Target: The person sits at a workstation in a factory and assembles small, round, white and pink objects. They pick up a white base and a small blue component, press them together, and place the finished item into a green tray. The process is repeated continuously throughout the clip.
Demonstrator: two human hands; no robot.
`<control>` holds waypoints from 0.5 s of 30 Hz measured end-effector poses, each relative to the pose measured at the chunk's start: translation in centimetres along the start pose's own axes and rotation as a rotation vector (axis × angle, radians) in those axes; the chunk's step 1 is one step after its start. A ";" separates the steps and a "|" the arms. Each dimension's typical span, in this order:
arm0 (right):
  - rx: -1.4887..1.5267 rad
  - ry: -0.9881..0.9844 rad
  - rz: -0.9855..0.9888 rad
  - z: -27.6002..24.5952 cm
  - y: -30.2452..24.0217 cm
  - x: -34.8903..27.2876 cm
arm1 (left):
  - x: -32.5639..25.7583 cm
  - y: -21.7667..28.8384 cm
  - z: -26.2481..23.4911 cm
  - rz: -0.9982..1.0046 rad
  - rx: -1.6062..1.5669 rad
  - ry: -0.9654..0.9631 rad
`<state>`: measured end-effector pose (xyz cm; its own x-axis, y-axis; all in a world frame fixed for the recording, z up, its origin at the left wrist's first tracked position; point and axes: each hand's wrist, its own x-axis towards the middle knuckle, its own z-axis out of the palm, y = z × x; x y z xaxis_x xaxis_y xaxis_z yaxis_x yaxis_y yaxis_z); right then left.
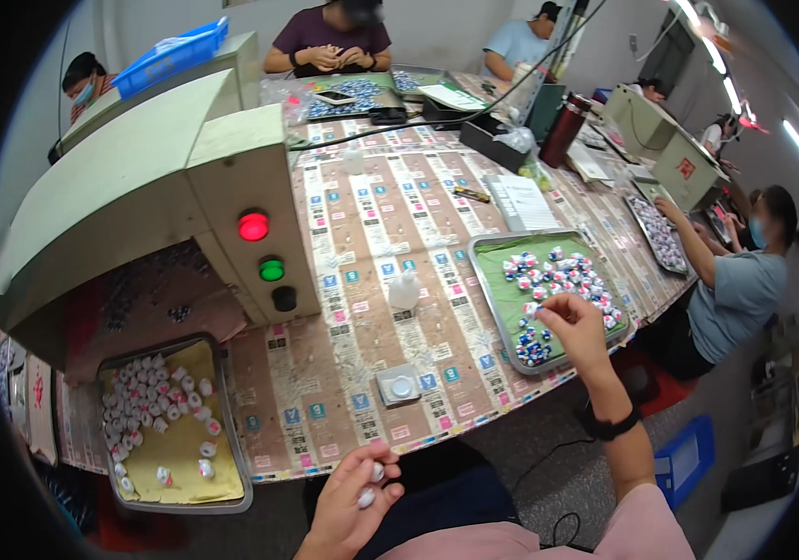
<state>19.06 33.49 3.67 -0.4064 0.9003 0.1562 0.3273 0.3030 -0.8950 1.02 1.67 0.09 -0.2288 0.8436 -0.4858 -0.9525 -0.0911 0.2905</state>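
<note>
Head view: left hand (354,499) cups small white plastic caps (368,485); right hand (575,329) pinches one over metal tray (485,280).

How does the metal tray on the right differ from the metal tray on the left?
The right tray has a green liner and holds blue, red and white pieces; the left tray has a yellow liner and holds mostly white pieces. The right hand reaches over the right tray; no hand is at the left tray. Both are shallow metal trays.
</note>
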 end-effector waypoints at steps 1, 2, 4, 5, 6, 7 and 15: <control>-0.063 0.014 0.020 -1.5 2.4 1.1 | -0.4 0.0 -0.3 0.012 0.066 0.010; -0.130 0.028 0.039 -3.0 4.5 2.1 | -0.5 0.1 -0.6 -0.012 0.053 -0.040; -0.204 0.028 0.080 -3.7 5.9 3.0 | -0.9 0.2 -0.8 -0.043 0.029 -0.114; -0.219 0.023 0.102 -3.6 6.1 3.1 | -1.1 0.3 -0.5 -0.049 0.035 -0.073; -0.235 0.018 0.123 -3.7 6.2 3.2 | -1.2 0.3 -0.1 -0.048 0.045 -0.046; -0.224 0.021 0.113 -3.6 6.0 3.2 | -1.3 0.4 0.3 -0.041 0.059 -0.019; -0.514 -0.325 -0.238 0.0 3.2 2.1 | -1.2 0.1 -0.7 0.055 0.093 -0.154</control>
<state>19.28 36.41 1.13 -0.7289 0.6741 0.1194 0.5300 0.6661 -0.5249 1.09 0.31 0.14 -0.2402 0.9101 -0.3376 -0.9152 -0.0964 0.3913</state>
